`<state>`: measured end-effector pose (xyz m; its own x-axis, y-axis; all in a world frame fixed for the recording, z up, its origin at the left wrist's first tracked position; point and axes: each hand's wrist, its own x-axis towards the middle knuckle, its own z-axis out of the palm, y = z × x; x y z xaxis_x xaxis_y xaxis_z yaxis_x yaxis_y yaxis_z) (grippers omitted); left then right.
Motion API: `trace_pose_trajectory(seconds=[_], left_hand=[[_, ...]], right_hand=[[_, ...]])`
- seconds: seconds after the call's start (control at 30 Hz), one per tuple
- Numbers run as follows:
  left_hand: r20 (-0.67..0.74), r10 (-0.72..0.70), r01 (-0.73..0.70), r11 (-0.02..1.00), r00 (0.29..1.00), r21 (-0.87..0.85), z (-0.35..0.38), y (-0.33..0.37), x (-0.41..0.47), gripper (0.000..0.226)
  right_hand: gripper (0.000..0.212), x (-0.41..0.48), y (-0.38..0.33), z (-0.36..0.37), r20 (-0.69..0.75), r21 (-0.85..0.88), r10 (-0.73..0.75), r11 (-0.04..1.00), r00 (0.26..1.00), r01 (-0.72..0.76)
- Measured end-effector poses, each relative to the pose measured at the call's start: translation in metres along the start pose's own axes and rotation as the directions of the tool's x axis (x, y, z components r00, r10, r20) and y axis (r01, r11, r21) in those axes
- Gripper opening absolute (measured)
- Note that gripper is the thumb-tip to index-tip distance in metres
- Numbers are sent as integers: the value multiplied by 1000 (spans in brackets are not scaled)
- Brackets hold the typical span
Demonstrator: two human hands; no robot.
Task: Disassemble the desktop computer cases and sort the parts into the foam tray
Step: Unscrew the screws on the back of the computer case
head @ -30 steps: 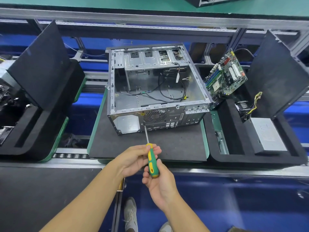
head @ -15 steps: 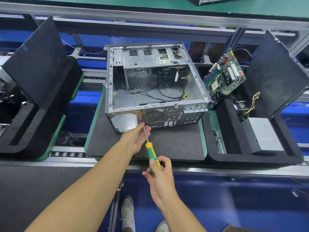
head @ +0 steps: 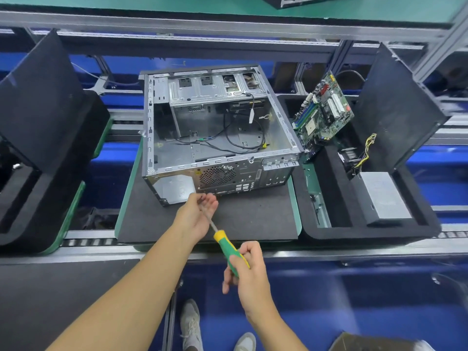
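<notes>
An open grey computer case [head: 274, 127] lies on a black mat [head: 255, 219], its rear panel facing me and loose cables inside. My right hand [head: 250, 274] grips the green and yellow handle of a screwdriver [head: 228, 248]. The shaft runs up and left into my left hand [head: 196, 216], whose fingers curl round its tip just below the case's rear panel. The tip itself is hidden by those fingers. To the right stands a black foam tray [head: 329, 233] holding a green motherboard [head: 323, 115], a grey power supply [head: 383, 196] and a black side panel [head: 395, 107].
Another black foam tray [head: 38, 198] with a black panel leaning in it stands at the left. A metal conveyor rail [head: 101, 252] runs along the near edge. A green shelf [head: 177, 6] lies beyond. My shoes [head: 192, 323] show on the blue floor below.
My left hand left the screwdriver handle and slid up the shaft to its tip at the case's rear panel. The right hand stayed on the handle and dropped slightly lower.
</notes>
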<state>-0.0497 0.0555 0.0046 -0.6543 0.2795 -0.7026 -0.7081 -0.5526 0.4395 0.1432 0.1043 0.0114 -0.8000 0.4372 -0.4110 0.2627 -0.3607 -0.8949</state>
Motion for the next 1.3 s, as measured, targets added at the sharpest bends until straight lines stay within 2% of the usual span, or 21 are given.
trace_pose_trajectory(seconds=[0.1,0.17,0.2,0.27,0.37,0.43,0.5,0.63,0.77,0.87,0.9,1.03,1.17,1.3], left_hand=[[27,-111,110,993,993,28,-7,-10,-5,18],[73,-257,246,960,964,136,-3,-22,-12,12],[82,-323,301,931,943,205,4,-30,-16,12],[96,-414,356,863,905,358,26,-47,-22,18],[95,-498,368,743,862,559,69,-78,-29,18],[115,-538,355,687,835,633,98,-100,-29,15],[122,-550,337,657,827,675,125,-120,-25,19],[65,-499,277,578,864,767,173,-162,-14,22],[-22,-413,256,519,910,815,202,-195,4,24],[-100,-343,276,519,934,809,221,-210,18,8],[-118,-340,288,512,933,809,226,-214,20,9],[-207,-353,340,375,912,862,239,-221,27,66],[-209,-366,364,434,907,824,245,-222,22,76],[-90,-413,311,508,906,803,241,-206,12,78]], right_hand=[[11,-6,-8,-27,57,222,-31,975,998,18],[30,-3,-18,-43,73,346,-59,938,996,30],[39,0,-25,-50,66,370,-65,928,996,36],[45,9,-44,-67,34,387,-87,920,996,67],[40,22,-75,-96,-54,363,-97,925,994,110],[30,29,-97,-116,-129,322,-95,937,987,132],[18,37,-118,-138,-210,241,-97,959,973,148],[16,43,-151,-185,-349,99,-119,982,930,163],[16,37,-161,-224,-473,113,-120,974,873,195],[17,29,-157,-245,-517,105,-118,974,848,199],[18,27,-156,-249,-521,104,-116,975,845,198],[24,22,-152,-255,-522,135,-113,968,846,213],[23,23,-154,-248,-494,132,-127,967,860,218],[23,24,-161,-234,-433,132,-150,965,889,227]])
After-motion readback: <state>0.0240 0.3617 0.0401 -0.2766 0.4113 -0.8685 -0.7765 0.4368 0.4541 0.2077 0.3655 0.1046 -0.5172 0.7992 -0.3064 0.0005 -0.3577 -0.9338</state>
